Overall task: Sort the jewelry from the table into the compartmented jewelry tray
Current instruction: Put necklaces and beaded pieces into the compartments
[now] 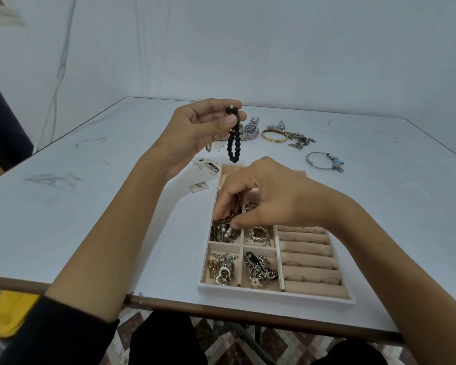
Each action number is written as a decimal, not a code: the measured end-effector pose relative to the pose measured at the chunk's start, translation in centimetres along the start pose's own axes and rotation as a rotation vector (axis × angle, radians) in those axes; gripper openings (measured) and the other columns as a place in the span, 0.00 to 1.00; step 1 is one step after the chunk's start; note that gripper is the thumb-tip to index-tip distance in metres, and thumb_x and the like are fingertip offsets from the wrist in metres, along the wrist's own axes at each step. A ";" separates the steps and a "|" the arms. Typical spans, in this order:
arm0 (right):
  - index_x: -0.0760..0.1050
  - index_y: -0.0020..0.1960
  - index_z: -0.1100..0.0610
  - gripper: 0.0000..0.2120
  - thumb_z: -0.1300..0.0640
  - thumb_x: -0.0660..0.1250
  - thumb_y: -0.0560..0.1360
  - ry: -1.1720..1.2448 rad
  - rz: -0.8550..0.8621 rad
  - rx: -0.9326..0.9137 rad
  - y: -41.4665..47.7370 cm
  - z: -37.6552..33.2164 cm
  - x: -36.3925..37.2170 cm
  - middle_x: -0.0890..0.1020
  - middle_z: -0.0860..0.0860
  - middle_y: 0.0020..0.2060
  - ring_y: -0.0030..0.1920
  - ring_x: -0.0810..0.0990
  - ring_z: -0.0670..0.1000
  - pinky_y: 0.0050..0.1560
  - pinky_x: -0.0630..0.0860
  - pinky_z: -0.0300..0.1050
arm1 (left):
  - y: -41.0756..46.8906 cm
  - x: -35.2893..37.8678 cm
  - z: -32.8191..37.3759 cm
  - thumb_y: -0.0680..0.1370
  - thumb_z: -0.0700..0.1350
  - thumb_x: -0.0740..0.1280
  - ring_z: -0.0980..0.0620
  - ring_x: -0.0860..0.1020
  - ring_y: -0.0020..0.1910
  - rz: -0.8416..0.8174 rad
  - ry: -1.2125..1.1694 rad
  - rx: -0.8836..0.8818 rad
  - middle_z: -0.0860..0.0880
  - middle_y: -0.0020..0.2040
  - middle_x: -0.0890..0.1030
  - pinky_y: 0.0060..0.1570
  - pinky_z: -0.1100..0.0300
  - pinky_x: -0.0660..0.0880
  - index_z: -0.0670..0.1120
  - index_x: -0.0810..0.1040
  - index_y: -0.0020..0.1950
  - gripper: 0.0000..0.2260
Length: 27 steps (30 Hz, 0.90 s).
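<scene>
My left hand (198, 130) is raised above the table and pinches a black bead bracelet (234, 143), which hangs down from its fingertips. My right hand (258, 198) reaches down into the beige compartmented jewelry tray (274, 293), its fingers curled round a chain (236, 206) in a left-side compartment. The tray's left compartments hold chains, pearls and heart pendants; ring rolls on its right carry several rings. A watch (250, 129), a gold bangle (274, 136) and a silver charm bangle (324, 160) lie on the table behind the tray.
Small earrings and pendants (208, 164) lie left of the tray's far end, with a small card (198, 186) beside them. A tangle of silver chain (299, 140) sits by the gold bangle. The white table's near edge (169, 308) runs just below the tray.
</scene>
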State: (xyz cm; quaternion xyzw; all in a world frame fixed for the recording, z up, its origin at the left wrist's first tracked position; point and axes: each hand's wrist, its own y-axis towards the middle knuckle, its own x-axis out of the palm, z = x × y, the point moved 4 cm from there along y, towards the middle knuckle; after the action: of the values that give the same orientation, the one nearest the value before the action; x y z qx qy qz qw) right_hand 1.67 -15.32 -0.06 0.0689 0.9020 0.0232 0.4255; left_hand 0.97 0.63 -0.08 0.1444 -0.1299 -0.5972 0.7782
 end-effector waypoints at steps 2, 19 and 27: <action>0.84 0.47 0.59 0.11 0.69 0.74 0.67 -0.004 -0.002 -0.012 0.0 -0.1 0.1 0.85 0.50 0.41 0.43 0.82 0.43 0.50 0.78 0.45 | 0.0 0.0 0.0 0.73 0.40 0.70 0.55 0.81 0.52 0.000 0.005 0.000 0.51 0.49 0.85 0.56 0.61 0.75 0.48 0.81 0.55 0.11; 0.79 0.57 0.66 0.22 0.79 0.55 0.70 0.096 -0.025 -0.031 -0.2 0.1 0.3 0.83 0.59 0.47 0.49 0.82 0.49 0.54 0.78 0.43 | 0.0 -0.1 -0.1 0.72 0.41 0.71 0.53 0.81 0.54 -0.012 0.008 0.000 0.50 0.49 0.85 0.56 0.60 0.75 0.48 0.81 0.54 0.12; 0.80 0.56 0.58 0.20 0.75 0.65 0.69 0.026 0.017 -0.026 0.4 0.2 0.5 0.85 0.50 0.47 0.49 0.82 0.43 0.47 0.79 0.46 | 0.0 -0.1 -0.2 0.73 0.40 0.71 0.53 0.81 0.54 -0.013 0.006 -0.001 0.50 0.49 0.85 0.55 0.60 0.75 0.48 0.82 0.54 0.11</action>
State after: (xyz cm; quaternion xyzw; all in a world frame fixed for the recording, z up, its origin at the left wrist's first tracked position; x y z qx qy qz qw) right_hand 1.60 -14.91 -0.54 0.0706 0.9065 0.0392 0.4144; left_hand 0.98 0.76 -0.28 0.1468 -0.1264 -0.6019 0.7747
